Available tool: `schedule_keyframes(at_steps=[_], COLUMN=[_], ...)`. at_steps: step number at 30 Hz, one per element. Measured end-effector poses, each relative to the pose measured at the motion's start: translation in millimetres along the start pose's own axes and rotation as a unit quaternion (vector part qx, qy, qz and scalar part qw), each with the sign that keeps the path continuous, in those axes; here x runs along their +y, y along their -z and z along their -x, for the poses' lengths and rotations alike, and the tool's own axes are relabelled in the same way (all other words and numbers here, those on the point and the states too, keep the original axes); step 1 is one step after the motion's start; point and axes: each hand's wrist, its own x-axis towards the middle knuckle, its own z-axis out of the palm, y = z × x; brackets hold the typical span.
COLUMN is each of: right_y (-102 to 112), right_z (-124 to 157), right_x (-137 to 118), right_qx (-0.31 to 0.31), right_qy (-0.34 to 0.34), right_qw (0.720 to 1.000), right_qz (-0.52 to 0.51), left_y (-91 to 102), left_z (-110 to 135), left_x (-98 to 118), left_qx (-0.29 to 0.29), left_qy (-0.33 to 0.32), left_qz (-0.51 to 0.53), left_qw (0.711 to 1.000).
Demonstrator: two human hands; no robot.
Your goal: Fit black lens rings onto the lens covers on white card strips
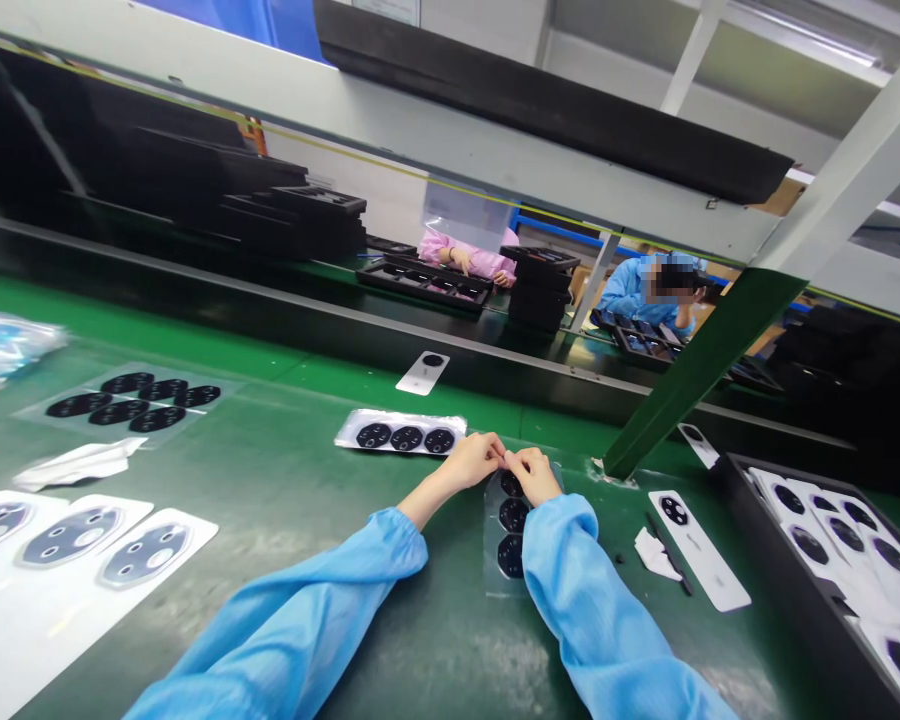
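The clear sheet (pixel 495 545) of black discs (pixel 513 515) lies flat beneath the hands; it looks light, limp and slick, likely best pinched by its bare margin. At its twelve o'clock end, the left grip (pixel 478 460) and right grip (pixel 534 474) meet fingertip to fingertip; whether they pinch anything, I cannot tell. The green tabletop (pixel 450 640) looks smooth, scuffed; a black tray (pixel 787 575) sits at three o'clock, a pink-sleeved co-worker (pixel 486 263) beyond at twelve.
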Motion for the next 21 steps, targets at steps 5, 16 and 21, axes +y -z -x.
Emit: schedule_keyframes(at_steps=[5,16,21], right_y=[-3.0,-8.1,-11.5], right_z=[-0.9,-3.4,-3.4], right_x=[1.6,9.5,10.9], right_qx=[0.004,-0.007,-0.002], right_qy=[0.021,0.007,-0.001], right_qw=[1.0,1.0,1.0], right_qz=[-0.006,-0.008,-0.01], left_y=[2.5,-1.0,3.4], left_z=[0.2,-12.2,-10.8], left_x=[1.3,10.8,11.4], left_qx=[0.006,0.049,0.033], left_qy=[0.007,0.024,0.029], left_qz=[-0.015,-0.082,-0.093], left_qw=[1.0,0.995,0.995])
